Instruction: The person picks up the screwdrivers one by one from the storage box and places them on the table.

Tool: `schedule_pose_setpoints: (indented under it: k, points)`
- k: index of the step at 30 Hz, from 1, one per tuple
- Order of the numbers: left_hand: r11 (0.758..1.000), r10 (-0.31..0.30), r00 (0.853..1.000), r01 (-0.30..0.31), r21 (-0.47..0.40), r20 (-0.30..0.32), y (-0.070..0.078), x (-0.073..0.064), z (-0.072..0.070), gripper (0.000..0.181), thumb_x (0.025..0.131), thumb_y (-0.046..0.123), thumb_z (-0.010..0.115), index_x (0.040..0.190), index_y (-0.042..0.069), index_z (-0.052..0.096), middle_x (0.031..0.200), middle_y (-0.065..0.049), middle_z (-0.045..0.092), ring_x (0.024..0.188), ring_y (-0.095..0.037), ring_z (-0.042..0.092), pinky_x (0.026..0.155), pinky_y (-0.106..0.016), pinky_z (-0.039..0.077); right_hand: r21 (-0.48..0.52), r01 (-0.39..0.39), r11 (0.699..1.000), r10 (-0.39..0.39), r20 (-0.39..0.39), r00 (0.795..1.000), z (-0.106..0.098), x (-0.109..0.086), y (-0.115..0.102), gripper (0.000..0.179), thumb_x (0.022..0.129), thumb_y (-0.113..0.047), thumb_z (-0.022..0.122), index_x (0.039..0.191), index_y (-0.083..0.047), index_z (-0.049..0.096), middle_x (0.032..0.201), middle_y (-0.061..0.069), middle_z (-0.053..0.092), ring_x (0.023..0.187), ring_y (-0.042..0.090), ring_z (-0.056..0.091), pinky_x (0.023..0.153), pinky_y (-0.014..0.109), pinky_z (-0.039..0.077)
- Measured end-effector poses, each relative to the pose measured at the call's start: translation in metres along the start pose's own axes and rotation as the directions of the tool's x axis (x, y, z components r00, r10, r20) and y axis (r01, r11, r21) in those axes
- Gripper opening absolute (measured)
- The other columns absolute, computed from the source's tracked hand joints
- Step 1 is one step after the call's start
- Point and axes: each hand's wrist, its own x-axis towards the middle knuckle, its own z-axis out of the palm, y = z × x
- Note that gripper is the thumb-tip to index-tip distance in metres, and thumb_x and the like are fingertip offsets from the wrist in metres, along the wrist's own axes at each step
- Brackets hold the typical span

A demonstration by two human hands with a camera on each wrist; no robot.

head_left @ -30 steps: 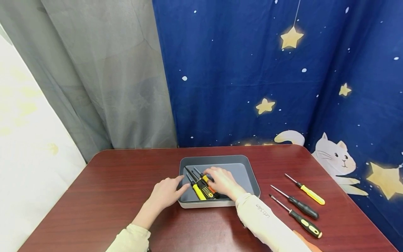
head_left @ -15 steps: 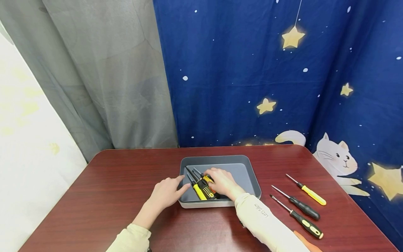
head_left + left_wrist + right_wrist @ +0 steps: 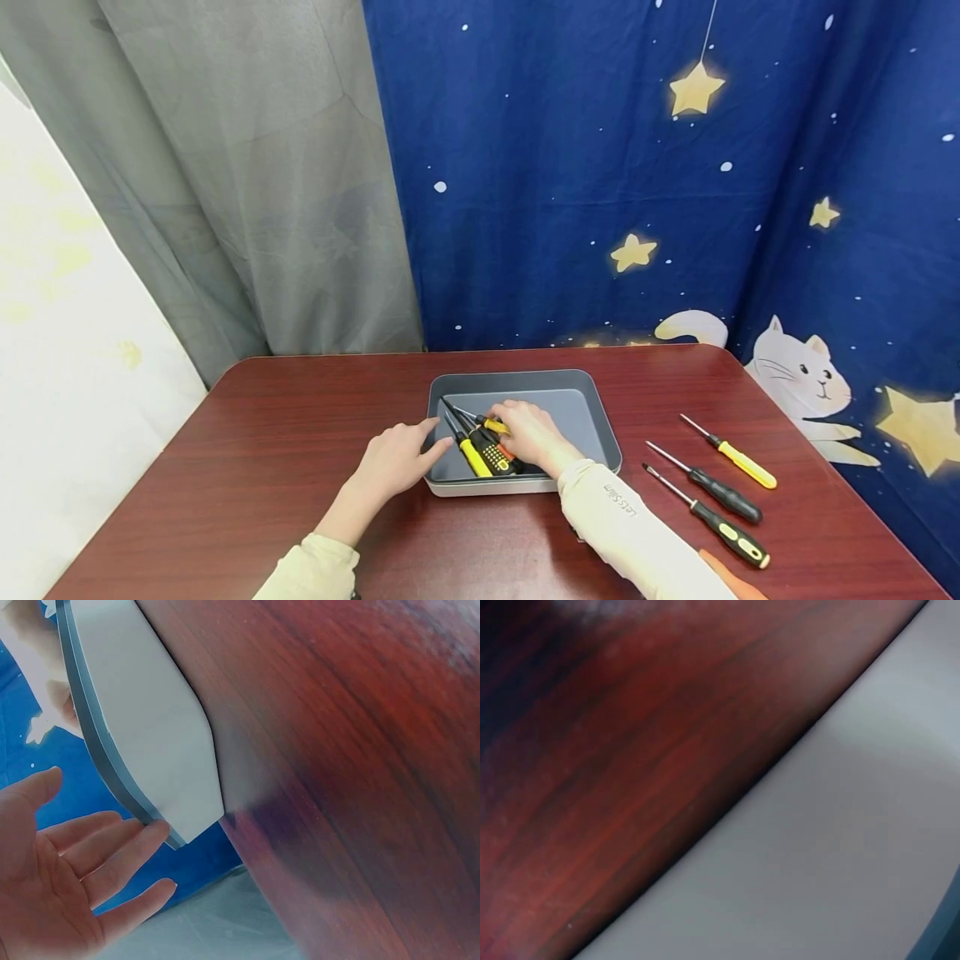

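A shallow grey metal tin [image 3: 510, 382] stands on the table, and several screwdrivers lie at its left side. My right hand [image 3: 528, 435] reaches into the tin and pinches a screwdriver with a yellow handle [image 3: 497, 427]. Under and beside it lie a bright yellow-handled screwdriver [image 3: 474, 458] and a black-handled one with yellow dots [image 3: 495, 458]. A bit of orange shows by the right hand. At the tin's left edge is my left hand [image 3: 397, 457], fingers spread and touching the rim; the left wrist view shows its palm [image 3: 52, 892]. The right wrist view shows only the tin's outer wall [image 3: 780, 855] and table.
On the table's right lie a yellow-handled screwdriver [image 3: 742, 463], a black-handled one [image 3: 723, 493] and a black-and-cream-handled one [image 3: 727, 532]. An orange handle [image 3: 731, 577] shows partly behind the right sleeve. Curtains hang beyond the reddish-brown table [image 3: 315, 433].
The pinched screwdriver in the tin has turned, its shaft now lying flatter and pointing more to the left. My left hand has stayed in place.
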Motion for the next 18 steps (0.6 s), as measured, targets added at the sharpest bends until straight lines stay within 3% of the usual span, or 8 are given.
schedule_pose_setpoints:
  k: [18]
  points:
    - [1.0,-0.007,1.0,0.007,-0.01,0.013,0.0004,-0.0001,-0.0003,0.046,0.085,0.041,0.054,0.115,0.007,0.059,0.096,-0.011,0.063,0.081,-0.027,0.06,0.06,-0.041,0.047,-0.02,0.033,0.999,-0.034,-0.024,0.999,-0.0006,-0.0012,0.0001,0.031,0.071,-0.001,0.064,0.1,-0.013,0.062,0.088,0.0,0.06,0.08,0.02,0.057,0.064,0.036,0.046]
